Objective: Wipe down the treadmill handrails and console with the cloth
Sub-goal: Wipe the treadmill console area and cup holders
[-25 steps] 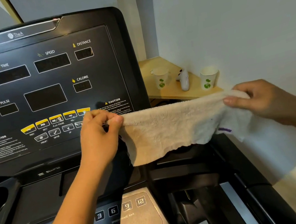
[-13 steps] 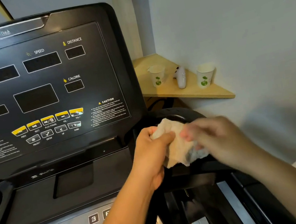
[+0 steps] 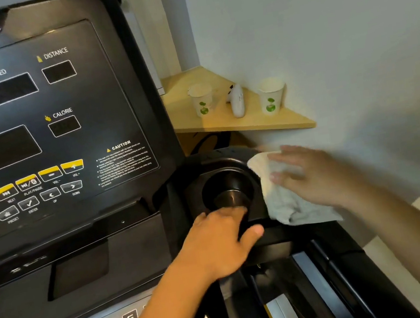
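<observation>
Item: black treadmill console (image 3: pixel 56 100), upright, far left. Dark display windows are marked SPEED, DISTANCE and CALORIE, with a white CAUTION notice at its lower right.
Item: row of yellow-topped and grey console buttons (image 3: pixel 28 182), along the panel's lower edge.
Item: left hand (image 3: pixel 216 243), resting on the near rim of the cup holder, fingers loose and flat, thumb spread to the right, holding nothing.
Item: round black plastic cup holder (image 3: pixel 229 191), just right of the console.
Item: light wooden corner shelf (image 3: pixel 253 124), behind and above, against the wall. It carries two white paper cups with green print (image 3: pixel 202 102) (image 3: pixel 271 95) and a white handheld controller (image 3: pixel 237 101) between them.
Item: off-white terry cloth (image 3: pixel 290 206), bunched and draped over the cup holder's right edge.
Item: right hand (image 3: pixel 313 178), motion-blurred, fingers straight and spread, pressed flat on the cloth.
</observation>
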